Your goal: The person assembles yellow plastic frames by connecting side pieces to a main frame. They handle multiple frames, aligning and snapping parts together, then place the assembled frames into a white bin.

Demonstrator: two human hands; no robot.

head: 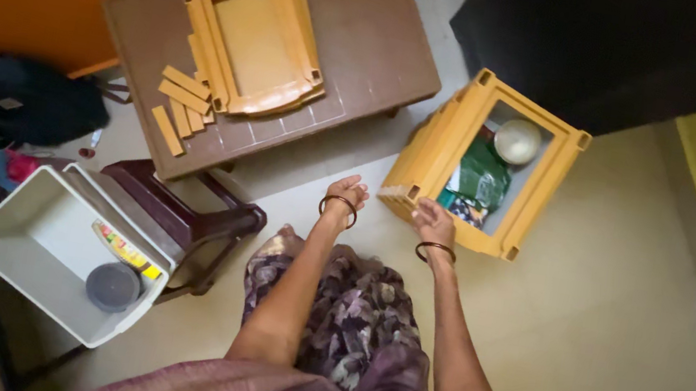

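Both arms stretch forward over the patterned skirt [355,319]. The right hand [435,222] rests on the near edge of the yellow plastic frame [560,165] on the floor, fingers loosely spread, gripping nothing. The left hand [348,193] hovers just left of that frame, fingers curled, empty. The frame's long axis runs away, slightly rightward.

floor [621,364]: yellow rack [485,162] | brown table [374,40]: yellow tray [252,38], slats [179,106]

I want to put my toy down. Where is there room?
Bare floor right of the yellow rack is free. So is the brown table corner beyond the yellow tray. Near both hands it is crowded.
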